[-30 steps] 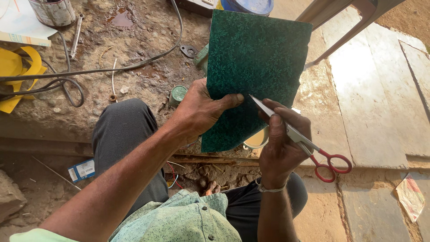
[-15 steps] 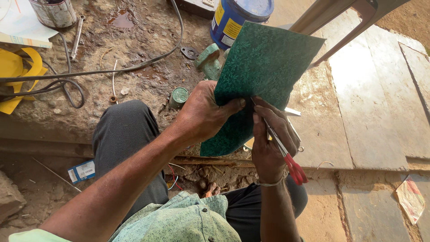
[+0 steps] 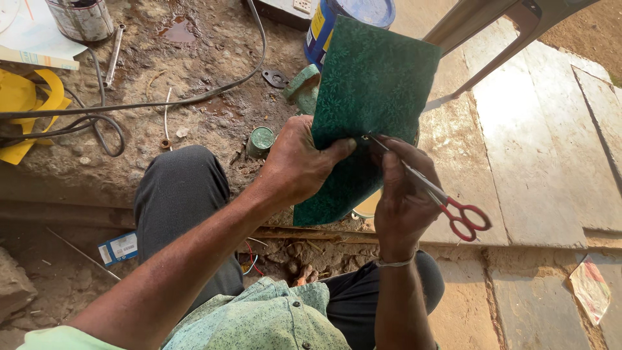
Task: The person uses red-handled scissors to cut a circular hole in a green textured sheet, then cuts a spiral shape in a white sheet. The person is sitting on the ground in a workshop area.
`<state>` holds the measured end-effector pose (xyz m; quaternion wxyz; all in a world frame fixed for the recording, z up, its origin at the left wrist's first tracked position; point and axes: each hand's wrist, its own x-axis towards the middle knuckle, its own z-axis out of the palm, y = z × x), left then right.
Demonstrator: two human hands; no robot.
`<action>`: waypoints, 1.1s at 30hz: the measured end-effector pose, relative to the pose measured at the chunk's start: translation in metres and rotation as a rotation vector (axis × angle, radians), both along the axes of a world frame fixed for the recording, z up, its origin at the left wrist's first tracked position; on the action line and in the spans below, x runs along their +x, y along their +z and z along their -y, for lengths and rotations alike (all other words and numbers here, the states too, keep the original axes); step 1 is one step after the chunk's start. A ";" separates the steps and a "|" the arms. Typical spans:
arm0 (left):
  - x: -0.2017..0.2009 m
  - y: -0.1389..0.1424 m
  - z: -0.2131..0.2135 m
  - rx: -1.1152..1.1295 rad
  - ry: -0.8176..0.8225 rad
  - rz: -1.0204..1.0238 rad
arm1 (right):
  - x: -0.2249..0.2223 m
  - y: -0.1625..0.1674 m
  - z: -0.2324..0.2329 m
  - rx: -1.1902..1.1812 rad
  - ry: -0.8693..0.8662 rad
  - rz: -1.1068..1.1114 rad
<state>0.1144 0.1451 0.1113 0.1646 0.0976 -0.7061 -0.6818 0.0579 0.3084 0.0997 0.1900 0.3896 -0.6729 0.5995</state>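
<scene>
Green rectangular abrasive scouring pad point(image 3: 372, 97), speckled texture, held upright and slightly tilted above the person's lap, its top edge covering part of the blue metal paint can point(image 3: 346, 19) behind it. Left hand point(image 3: 298, 162) pinches the pad's lower left edge, thumb pressed flat on the front face, fingers wrapped behind, grip tight on the pad. Right hand point(image 3: 402, 194) sits just right of the pad's lower part, fingers curled shut around the red-handled metal scissors point(image 3: 440, 194); blade tip touches the pad near the left thumb, red handle loops stick out to the right, away from the pad. Can't tell whether the blades are parted. Left of the pad, on the dirt: small round green tin lid point(image 3: 261, 138), black cable point(image 3: 97, 116) looping farther left, yellow plastic piece point(image 3: 26, 107) well left. Right of the pad, flat grey stone slabs point(image 3: 544, 149).
</scene>
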 end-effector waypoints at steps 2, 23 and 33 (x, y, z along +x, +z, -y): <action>-0.001 0.000 0.002 -0.030 -0.001 -0.096 | -0.001 0.002 -0.006 -0.079 0.012 0.034; 0.004 0.008 -0.002 -0.222 0.005 -0.151 | -0.004 0.026 -0.005 0.184 0.015 -0.084; 0.007 0.017 -0.005 -0.050 -0.134 -0.091 | -0.004 0.033 -0.031 0.464 -0.183 -0.011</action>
